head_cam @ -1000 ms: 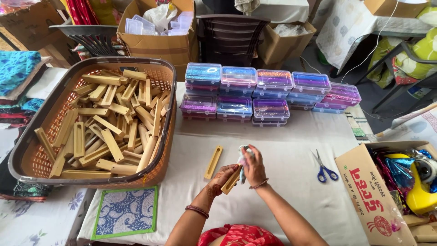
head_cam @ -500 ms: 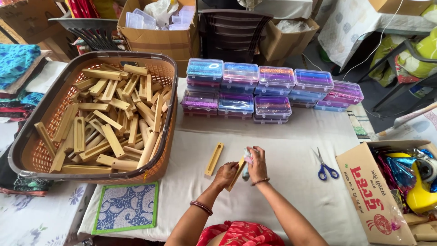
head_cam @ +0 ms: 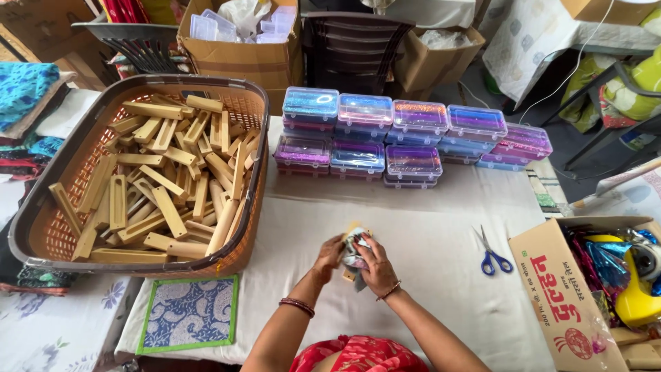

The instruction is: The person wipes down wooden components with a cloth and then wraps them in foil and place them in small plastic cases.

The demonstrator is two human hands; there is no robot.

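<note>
Both hands meet over the middle of the white cloth [head_cam: 427,275] on the table, forearms coming in from the bottom edge and angling toward each other. The left hand [head_cam: 329,253] is curled, fingers closed on the left side of a wooden stick [head_cam: 351,274]. The right hand [head_cam: 377,267] lies over the stick from the right, back of the hand up, fingers pinching a crumpled piece of shiny foil [head_cam: 355,248] against the wood. A bead bracelet sits on the right wrist and a dark bangle on the left.

The stick is held between the two hands, just above the cloth, mostly hidden by the fingers and foil. Its long axis runs roughly away from the person, tilted slightly: one pale end shows above the foil, the other pokes out below the right hand toward the body.

Left of the hands stands a big brown basket [head_cam: 41,227] heaped with similar wooden sticks. Beyond the hands are stacked clear plastic boxes [head_cam: 385,134] with glittery contents. Blue-handled scissors [head_cam: 490,253] lie on the cloth to the right, well apart from the hands, near a cardboard box [head_cam: 558,289].
</note>
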